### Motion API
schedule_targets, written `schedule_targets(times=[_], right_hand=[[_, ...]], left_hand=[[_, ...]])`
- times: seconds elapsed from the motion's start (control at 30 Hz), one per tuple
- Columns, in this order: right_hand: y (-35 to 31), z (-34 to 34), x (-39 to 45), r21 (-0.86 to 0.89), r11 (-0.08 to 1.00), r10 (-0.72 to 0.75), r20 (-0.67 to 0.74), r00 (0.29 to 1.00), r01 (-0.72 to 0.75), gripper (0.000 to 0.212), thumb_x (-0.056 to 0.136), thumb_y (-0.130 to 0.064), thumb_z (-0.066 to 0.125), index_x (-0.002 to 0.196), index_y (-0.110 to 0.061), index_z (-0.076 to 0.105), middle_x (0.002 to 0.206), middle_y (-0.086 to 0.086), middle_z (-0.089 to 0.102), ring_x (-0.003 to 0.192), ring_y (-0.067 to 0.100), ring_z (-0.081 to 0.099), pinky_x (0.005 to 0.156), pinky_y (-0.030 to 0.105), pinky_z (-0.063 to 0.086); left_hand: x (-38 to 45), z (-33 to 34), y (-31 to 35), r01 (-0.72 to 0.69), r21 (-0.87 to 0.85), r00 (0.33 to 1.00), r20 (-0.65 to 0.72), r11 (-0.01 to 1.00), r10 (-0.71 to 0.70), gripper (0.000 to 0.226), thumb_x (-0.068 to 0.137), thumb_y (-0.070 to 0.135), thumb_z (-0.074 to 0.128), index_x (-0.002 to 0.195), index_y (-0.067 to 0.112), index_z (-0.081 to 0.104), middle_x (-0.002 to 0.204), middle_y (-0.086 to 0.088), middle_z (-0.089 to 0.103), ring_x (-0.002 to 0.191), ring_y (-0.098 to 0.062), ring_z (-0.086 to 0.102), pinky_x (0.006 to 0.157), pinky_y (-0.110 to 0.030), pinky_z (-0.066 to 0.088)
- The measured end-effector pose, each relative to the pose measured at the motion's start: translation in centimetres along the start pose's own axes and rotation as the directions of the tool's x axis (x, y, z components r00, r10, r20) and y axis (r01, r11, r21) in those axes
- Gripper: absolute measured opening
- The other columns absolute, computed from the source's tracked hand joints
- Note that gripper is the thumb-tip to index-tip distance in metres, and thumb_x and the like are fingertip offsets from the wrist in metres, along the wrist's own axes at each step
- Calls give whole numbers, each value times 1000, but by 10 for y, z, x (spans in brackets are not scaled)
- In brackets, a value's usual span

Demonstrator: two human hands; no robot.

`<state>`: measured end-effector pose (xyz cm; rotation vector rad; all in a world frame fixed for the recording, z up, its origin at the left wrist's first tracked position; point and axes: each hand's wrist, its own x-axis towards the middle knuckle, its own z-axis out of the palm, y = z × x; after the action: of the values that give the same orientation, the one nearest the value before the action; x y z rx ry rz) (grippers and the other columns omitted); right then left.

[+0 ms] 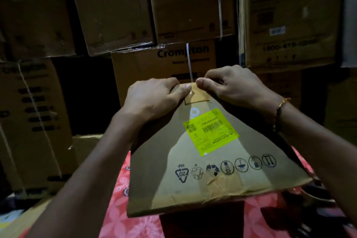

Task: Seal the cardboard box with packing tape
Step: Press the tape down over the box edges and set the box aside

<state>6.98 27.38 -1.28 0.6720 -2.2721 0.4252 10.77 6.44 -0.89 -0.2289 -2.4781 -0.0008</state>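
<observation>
Nearest to me, at the bottom of the frame, a red floral cloth [119, 208] covers the surface under my work. On it sits the cardboard box [173, 170], filling the lower centre and narrowing toward the middle of the frame. Its near edge is frayed, with old wrinkled tape [218, 181] stuck across it. Just above that edge runs a row of printed handling symbols [226, 166], upside down to me, one marked 20 PAP. Higher up, right of centre, a yellow label [210, 131] with a barcode and a QR code lies flat on the cardboard.

At the box's far edge, in the centre of the frame, a strip of brown packing tape [197, 94] lies over the top. My left hand [154, 96] is curled over the far left corner, thumb pressing down on the tape. My right hand [231, 85] is curled over the far right side, thumb tip touching the tape's far end. A thread bracelet [280, 110] circles my right wrist.

Beyond my hands, stacked cartons [116, 9] fill the dim upper half; one in the centre reads Crompton [181, 52], with a white strap [189, 63] running down its face.
</observation>
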Motion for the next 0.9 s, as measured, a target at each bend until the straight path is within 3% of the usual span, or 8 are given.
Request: schedule_targets(times=[0.13,0.3,0.4,0.57,0.77,0.9], right_hand=[[-20,-18,-44,-55,998,-35,-46,998,33,47,96,-62,37,107,-29,68,90,0,72,82,21,66,66,32,49],[-49,-18,-85,-294,953,-109,-98,989,75,48,101,-56,16,89,-29,53,85,-3,64,90,27,59,80,41,37],[-58,-16,-99,-328,944,-88,-131,987,41,55,100,-57,13,98,-27,59,94,-3,69,93,25,59,82,42,38],[-61,-9,-127,-325,945,-67,-72,995,40,58,97,-58,13,113,-29,61,106,-6,68,100,22,57,86,42,41],[-58,32,-158,-423,904,-80,-26,996,61,48,99,-53,29,103,-22,66,102,-1,70,93,28,60,79,45,42],[-53,45,-165,-360,932,-64,-41,997,45,45,99,-50,32,104,-23,68,105,-3,71,97,28,61,79,44,42]], left_hand=[[-44,-8,13,-95,20,983,-158,995,96,50,100,64,23,108,33,62,103,8,67,100,-21,62,75,-36,28],[-82,-3,14,-62,19,958,-278,998,65,46,103,55,23,101,31,63,100,6,67,100,-22,62,76,-36,26],[-99,-3,16,-52,16,962,-269,999,54,47,103,55,22,104,32,62,102,6,68,101,-22,61,79,-39,30],[-122,9,18,-64,12,968,-244,998,65,49,101,58,17,111,37,60,107,10,69,103,-19,61,84,-41,34],[-156,61,13,-98,4,975,-200,995,96,54,98,59,22,124,32,61,124,9,66,113,-21,60,87,-42,40],[-163,76,10,-101,-20,975,-203,995,95,52,98,56,30,131,29,60,133,8,64,123,-20,58,94,-43,40]])
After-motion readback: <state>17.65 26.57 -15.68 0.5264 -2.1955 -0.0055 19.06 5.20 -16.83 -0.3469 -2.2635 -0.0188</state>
